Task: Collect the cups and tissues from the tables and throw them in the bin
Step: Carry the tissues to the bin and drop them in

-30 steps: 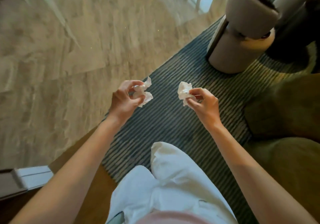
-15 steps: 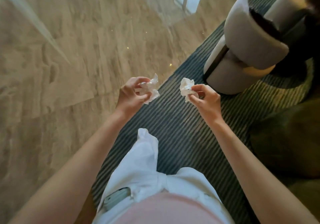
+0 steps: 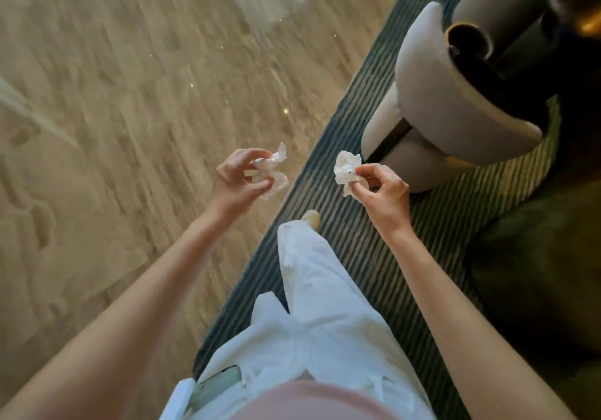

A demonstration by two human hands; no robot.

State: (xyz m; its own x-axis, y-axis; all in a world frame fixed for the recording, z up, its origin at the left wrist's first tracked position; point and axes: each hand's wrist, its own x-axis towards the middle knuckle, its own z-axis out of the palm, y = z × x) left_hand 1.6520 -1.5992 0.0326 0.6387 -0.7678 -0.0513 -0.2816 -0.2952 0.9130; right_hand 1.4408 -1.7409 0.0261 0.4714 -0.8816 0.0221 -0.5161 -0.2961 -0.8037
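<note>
My left hand (image 3: pixel 239 180) pinches a crumpled white tissue (image 3: pixel 276 172) between thumb and fingertips, held out over the marble floor. My right hand (image 3: pixel 379 191) pinches a second crumpled white tissue (image 3: pixel 346 169) over the striped rug. The two hands are level and a short way apart in front of my body. No cup, table top or bin shows in the head view.
A grey round-backed armchair (image 3: pixel 455 104) stands on the dark striped rug (image 3: pixel 341 211) at the right. Beige marble floor (image 3: pixel 113 126) spreads to the left. A dark green seat (image 3: pixel 540 257) lies at the right edge. My white trouser leg (image 3: pixel 312 273) steps forward along the rug's edge.
I have walked forward along the rug's edge; the armchair has come nearer and lower in view. Both hands keep the same hold on their tissues, and my leg has swung forward.
</note>
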